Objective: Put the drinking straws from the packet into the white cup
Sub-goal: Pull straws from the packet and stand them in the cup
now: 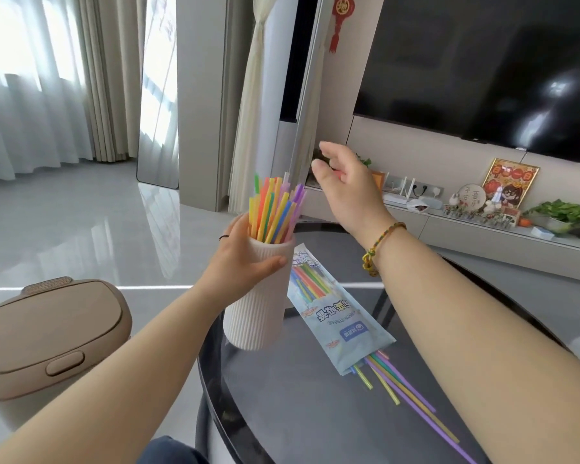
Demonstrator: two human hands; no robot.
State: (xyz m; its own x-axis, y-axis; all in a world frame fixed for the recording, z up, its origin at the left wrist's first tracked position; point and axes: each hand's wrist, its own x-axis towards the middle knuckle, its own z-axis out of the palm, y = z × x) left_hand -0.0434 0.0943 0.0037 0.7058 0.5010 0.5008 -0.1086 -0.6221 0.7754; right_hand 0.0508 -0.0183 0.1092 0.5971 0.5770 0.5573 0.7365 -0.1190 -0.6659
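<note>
A tall ribbed white cup (257,306) stands tilted near the left edge of the dark round table (298,413). Several coloured straws (275,211) stick out of its top. My left hand (245,259) grips the cup around its upper part. My right hand (345,185) hovers above and to the right of the straw tips, fingers loosely apart, holding nothing. The light blue straw packet (342,326) lies flat on the table to the right of the cup. Several loose straws (402,393) poke out of its near end toward me.
A beige lidded bin (51,333) stands on the floor left of the table. Behind the table runs a low TV shelf (482,229) with ornaments and plants, under a large dark screen (482,68).
</note>
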